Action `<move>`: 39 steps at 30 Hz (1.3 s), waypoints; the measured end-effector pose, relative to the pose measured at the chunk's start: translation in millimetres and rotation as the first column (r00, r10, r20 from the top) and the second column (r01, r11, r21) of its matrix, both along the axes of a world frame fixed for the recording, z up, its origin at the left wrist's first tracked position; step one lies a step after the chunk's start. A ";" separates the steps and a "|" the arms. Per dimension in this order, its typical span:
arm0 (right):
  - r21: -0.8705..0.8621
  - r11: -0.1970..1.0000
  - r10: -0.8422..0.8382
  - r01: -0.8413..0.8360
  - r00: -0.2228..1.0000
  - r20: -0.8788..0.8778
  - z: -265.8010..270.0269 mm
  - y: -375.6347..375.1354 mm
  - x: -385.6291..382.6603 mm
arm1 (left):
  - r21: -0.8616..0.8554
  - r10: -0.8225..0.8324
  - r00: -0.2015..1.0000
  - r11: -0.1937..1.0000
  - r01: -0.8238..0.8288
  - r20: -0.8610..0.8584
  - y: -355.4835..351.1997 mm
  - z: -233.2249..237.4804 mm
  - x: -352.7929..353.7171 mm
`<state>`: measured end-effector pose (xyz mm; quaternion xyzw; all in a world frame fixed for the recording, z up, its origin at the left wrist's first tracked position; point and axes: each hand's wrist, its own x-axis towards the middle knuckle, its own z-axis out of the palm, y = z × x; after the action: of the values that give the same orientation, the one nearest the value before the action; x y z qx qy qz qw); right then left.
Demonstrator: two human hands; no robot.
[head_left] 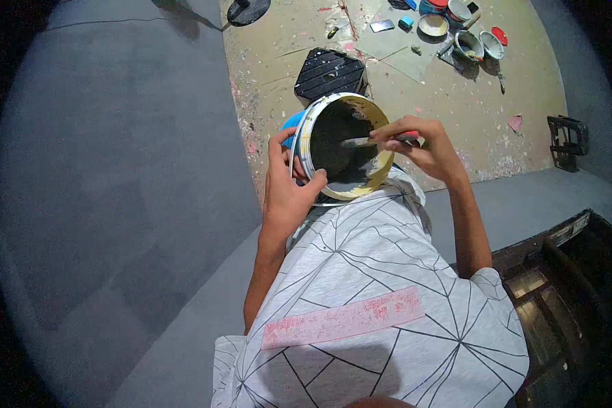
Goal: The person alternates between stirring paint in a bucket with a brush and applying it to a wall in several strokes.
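A round bucket (381,173) with a pale, paint-marked rim and dark grey paint inside is tilted in front of my body. My left hand (294,173) grips its left side, with the thumb over the rim and the fingers around the outside. My right hand (418,144) is closed on a paintbrush (355,142) with a red-ended handle. The brush's head reaches into the bucket's opening; whether the bristles touch the paint I cannot tell.
Beyond the bucket lies a black ribbed step stool (328,73). Several paint containers (469,44) and a phone (382,26) are on the paint-spattered floor. A black folded object (568,138) stands at right; dark wooden furniture (557,292) is lower right. Grey wall at left.
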<state>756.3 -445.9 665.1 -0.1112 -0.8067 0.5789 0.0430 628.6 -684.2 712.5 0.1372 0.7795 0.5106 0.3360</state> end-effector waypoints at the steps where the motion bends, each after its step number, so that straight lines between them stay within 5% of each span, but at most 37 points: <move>1: -0.137 0.990 -0.036 0.031 0.999 -0.037 -7.3 1.4 1.2 | 0.014 0.018 0.999 1.000 -0.018 0.046 1.0 2.4 1.1; 3: -0.270 0.961 -0.077 0.055 0.995 -0.070 -9.3 5.4 3.7 | -0.040 0.011 0.999 0.999 -0.009 0.034 0.9 5.3 1.0; 5: 0.175 0.984 0.018 -0.030 0.998 0.067 -3.6 9.5 1.3 | -0.092 0.003 1.000 0.996 -0.002 0.017 0.4 6.5 -0.6; 6: 0.178 0.984 0.016 -0.026 0.998 0.060 -2.4 9.6 0.5 | -0.060 0.000 0.999 0.998 -0.002 -0.035 1.2 5.8 0.8; 12: 0.115 0.993 0.012 -0.015 1.000 0.028 4.4 17.0 3.6 | 0.009 0.030 0.999 1.000 -0.029 -0.032 12.1 8.9 3.5; 27: -0.114 0.926 -0.367 0.360 0.929 -0.045 -29.3 30.8 72.3 | -0.276 -0.108 0.990 0.952 0.128 0.086 80.8 20.0 1.3; 39: -0.237 0.885 -0.425 0.401 0.903 -0.060 -36.5 80.2 84.4 | -0.279 -0.212 0.977 0.939 0.204 0.001 126.0 11.2 -4.8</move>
<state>840.7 -365.8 628.6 -0.2525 -0.6922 0.6467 0.1969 623.8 -558.2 723.6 0.1776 0.8292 0.3560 0.3925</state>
